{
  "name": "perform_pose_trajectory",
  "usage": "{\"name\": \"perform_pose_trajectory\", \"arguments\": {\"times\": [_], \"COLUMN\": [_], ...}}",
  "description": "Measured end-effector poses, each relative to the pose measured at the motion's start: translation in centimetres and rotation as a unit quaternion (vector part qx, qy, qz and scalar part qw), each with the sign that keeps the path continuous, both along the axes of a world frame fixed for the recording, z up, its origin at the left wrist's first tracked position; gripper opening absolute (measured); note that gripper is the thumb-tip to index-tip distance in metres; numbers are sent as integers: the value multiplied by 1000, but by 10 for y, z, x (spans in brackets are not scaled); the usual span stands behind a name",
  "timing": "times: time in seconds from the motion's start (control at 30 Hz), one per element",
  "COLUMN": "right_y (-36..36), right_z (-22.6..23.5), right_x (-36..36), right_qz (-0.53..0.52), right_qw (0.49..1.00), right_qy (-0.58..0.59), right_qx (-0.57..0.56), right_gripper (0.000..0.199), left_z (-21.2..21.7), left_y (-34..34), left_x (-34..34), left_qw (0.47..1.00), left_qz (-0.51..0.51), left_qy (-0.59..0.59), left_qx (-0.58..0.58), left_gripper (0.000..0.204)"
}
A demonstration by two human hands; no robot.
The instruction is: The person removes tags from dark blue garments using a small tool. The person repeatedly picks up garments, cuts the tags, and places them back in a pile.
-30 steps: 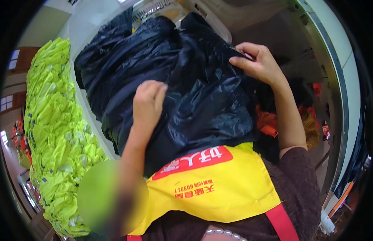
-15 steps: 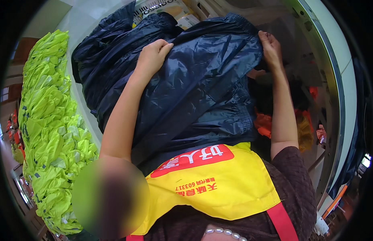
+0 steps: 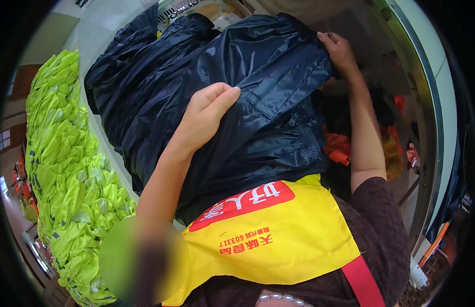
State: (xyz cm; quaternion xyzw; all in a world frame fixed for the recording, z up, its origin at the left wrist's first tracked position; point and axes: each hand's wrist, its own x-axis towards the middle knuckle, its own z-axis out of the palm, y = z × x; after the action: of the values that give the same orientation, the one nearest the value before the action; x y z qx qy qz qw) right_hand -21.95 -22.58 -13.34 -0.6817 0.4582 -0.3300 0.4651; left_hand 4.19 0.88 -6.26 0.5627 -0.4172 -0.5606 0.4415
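A shiny dark navy garment (image 3: pixel 268 66) of thin, wrinkled fabric is spread in front of me, over more of the same dark cloth. It has a gathered elastic edge at its far right and a stitched rectangular flap or pocket near its middle. My left hand (image 3: pixel 204 115) is closed in a pinch on the fabric, just left of that stitched patch. My right hand (image 3: pixel 341 55) is closed at the garment's far right edge, thumb and finger together. Something thin and dark shows at its fingertips, too small to name.
A tall pile of bright yellow-green garments (image 3: pixel 69 179) stands at the left. Behind the dark cloth is a printed carton (image 3: pixel 196 9). Orange cloth (image 3: pixel 337 146) lies low at the right, inside a curved metal edge (image 3: pixel 426 102). A yellow apron (image 3: pixel 278 240) covers my front.
My left hand has moved right and nearer to me across the fabric, and the stitched patch has come into view. My right hand has shifted slightly left and away with the garment's edge.
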Motion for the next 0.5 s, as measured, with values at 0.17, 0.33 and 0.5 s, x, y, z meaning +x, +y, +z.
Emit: {"name": "perform_pose_trajectory", "arguments": {"times": [0.17,0.33,0.5], "right_y": [-1,14,32], "right_z": [-2,-1,5], "right_x": [-5,-30,-65], "right_qz": [-24,-33,-30], "right_qw": [997,993,991], "right_qy": [-32,-104,3], "right_qx": [-62,-48,133], "right_gripper": [30,29,30], "left_z": [17,7,12], "left_y": [7,0,37], "left_x": [-5,41,33], "left_qw": [966,756,857], "left_qz": [-41,136,-143], "left_qy": [-250,-608,-441], "left_qx": [-42,-199,-223], "left_gripper": [19,45,37]}}
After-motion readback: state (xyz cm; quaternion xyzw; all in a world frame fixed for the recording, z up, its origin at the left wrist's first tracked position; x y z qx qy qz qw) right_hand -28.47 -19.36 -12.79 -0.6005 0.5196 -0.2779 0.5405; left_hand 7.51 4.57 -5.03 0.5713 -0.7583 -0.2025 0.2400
